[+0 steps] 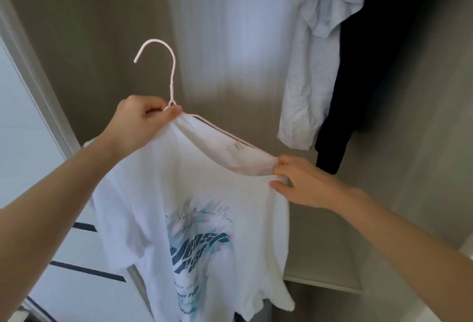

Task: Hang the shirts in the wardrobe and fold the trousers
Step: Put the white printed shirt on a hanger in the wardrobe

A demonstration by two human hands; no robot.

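A white T-shirt (179, 193) with a teal and dark blue print hangs in front of me on a pale pink hanger (171, 76). The hanger's hook points up and to the left, free of any rail. My left hand (143, 119) grips the hanger at its neck together with the shirt's collar. My right hand (302, 183) pinches the collar's right edge over the hanger's arm. Inside the wardrobe, at the upper right, hang a white shirt (314, 66) and a dark garment (371, 66).
The wardrobe's back wall (217, 40) is grey-brown with a bright patch of light. A sliding door frame (38, 78) runs down the left. A shelf edge (327, 283) lies at the lower right. White drawers with dark handles (87, 270) stand at the lower left.
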